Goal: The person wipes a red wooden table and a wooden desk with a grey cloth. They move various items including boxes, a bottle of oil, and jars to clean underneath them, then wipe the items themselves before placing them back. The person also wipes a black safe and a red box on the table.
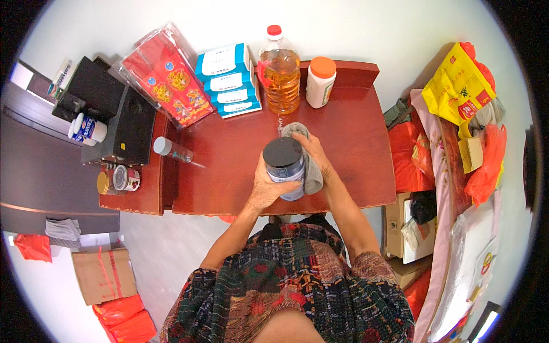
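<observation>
A jar with a black lid and a pale bluish body is held upright over the front part of the red table. My left hand wraps round its near left side, thumb across the front. On the jar's right side, my right hand presses a grey cloth against it, the cloth's upper end bunched above the fingers. Some of the right fingers are hidden behind the cloth and jar. A small clear bottle with a pale cap lies to the left on the tabletop.
Along the back stand red packets in plastic, stacked blue-white boxes, an oil bottle and an orange-lidded jar. Black speakers and small jars are at left; a yellow bag sits on the right shelf.
</observation>
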Tool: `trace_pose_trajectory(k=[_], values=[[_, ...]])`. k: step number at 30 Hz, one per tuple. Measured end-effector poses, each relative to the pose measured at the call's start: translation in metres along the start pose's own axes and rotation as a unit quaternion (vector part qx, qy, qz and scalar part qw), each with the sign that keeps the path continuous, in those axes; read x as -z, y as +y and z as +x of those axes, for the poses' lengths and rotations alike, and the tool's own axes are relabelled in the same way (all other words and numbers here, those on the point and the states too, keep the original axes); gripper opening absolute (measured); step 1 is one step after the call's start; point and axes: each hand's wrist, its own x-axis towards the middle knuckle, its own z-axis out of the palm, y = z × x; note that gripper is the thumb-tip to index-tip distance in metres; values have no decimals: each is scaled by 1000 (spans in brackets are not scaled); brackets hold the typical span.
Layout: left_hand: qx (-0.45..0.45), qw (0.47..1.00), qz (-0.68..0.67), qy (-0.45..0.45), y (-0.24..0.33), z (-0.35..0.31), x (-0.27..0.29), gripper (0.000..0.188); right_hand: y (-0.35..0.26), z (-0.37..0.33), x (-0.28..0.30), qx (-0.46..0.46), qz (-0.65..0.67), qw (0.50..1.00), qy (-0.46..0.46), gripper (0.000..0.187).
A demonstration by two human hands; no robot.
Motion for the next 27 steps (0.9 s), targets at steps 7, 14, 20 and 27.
trace_pose_trajectory(k=[7, 14, 20, 27], values=[[-30, 994, -52, 95, -17, 30, -37, 77, 39, -19, 35, 116, 4, 982, 148, 31], [-69, 987, -40, 142, -36, 44, -98, 80, 38, -17, 99, -37, 339, 935, 97, 37], [-78, 993, -40, 76, -40, 60, -157, 82, 47, 1, 143, 17, 331, 943, -32, 36], [-111, 988, 20, 106, -46, 102, -183, 74, 75, -19, 184, -38, 246, 968, 35, 34]])
